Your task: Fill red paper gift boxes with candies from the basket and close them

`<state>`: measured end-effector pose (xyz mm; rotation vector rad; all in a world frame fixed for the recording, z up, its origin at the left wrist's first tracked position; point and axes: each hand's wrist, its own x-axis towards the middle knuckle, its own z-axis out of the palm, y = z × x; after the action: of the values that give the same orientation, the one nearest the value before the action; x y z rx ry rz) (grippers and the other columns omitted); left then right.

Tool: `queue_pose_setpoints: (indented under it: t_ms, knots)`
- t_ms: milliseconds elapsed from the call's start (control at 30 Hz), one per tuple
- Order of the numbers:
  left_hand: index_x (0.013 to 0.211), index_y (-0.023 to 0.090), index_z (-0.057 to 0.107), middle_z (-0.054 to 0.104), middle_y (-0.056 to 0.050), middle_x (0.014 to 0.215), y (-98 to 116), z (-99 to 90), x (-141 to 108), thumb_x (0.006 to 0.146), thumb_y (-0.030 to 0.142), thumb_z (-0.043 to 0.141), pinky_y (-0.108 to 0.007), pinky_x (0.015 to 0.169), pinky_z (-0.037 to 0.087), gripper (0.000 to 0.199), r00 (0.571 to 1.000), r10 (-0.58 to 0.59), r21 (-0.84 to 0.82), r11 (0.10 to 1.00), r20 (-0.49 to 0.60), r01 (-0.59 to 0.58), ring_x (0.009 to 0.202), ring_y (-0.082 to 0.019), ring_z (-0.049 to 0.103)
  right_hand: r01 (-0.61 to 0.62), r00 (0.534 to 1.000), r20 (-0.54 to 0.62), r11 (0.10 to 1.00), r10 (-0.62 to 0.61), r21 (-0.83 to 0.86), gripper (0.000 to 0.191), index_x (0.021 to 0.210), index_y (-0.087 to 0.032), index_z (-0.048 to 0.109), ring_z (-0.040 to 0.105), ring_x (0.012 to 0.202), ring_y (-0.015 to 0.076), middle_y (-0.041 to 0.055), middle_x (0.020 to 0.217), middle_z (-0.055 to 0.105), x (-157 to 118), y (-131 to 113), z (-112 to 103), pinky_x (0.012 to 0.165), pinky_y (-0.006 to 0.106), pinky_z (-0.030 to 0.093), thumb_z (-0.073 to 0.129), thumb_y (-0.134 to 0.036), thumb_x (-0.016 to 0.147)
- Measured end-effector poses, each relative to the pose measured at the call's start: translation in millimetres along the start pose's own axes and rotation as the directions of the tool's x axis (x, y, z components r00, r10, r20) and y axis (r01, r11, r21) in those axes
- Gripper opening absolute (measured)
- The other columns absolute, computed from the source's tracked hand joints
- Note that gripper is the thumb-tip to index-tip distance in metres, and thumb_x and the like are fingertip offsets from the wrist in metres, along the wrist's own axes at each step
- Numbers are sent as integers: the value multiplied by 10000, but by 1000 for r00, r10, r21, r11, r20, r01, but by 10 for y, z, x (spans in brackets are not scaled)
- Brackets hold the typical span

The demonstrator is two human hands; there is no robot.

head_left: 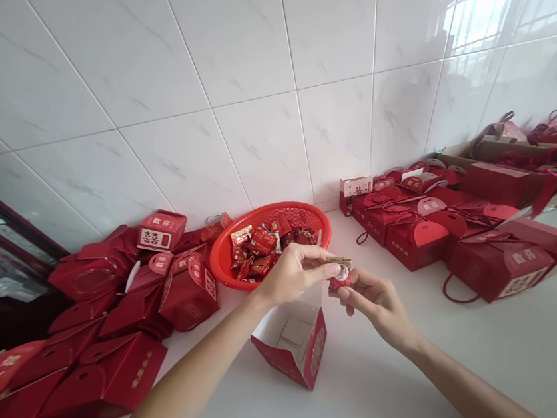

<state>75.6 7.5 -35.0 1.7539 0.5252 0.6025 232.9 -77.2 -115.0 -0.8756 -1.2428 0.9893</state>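
Because it is small, the wrapped sweet [342, 274] is pinched in the fingertips of the left hand [290, 277] and right hand [380, 299], near the open red carton [278, 359] on the bench [379, 385]; the perforated basket [220, 264] keeps other sweets [263, 241] together within reach.

head view (a wide one) | forward, down | tabletop [374, 386] near, wall [250, 51] beyond
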Motion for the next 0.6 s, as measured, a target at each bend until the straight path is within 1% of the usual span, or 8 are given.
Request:
queue_pose_setpoints:
  t_ms: [167, 433, 600]
  knots:
    - [866, 158, 810, 783, -49, 799, -23, -16, -8, 809, 302, 768, -288, 759, 578, 161, 999, -7, -8, 1000, -42, 7, 758, -183, 721, 6, 1000, -3, 1000, -6, 0, 331, 729, -205, 653, 612, 681, 172, 35, 716, 636, -9, -16, 10, 569, 286, 513, 692, -500, 874]
    - [868, 163, 819, 786, -47, 817, -6, -1, -43, 812, 263, 762, -282, 749, 589, 129, 998, 27, -27, 999, -56, -29, 751, -175, 719, -7, 1000, 5, 999, 6, 36, 328, 722, -200, 646, 551, 598, 132, 32, 715, 658, -9, -50, 15, 555, 276, 503, 706, -486, 871]
    - [876, 153, 821, 791, -42, 808, 16, -3, -56, 805, 241, 768, -255, 748, 585, 125, 997, 17, -7, 1000, -69, -17, 757, -161, 721, -6, 1000, 20, 998, 4, 61, 319, 741, -192, 649, 541, 614, 132, 40, 727, 664, -24, -47, 20, 542, 269, 493, 706, -475, 875]
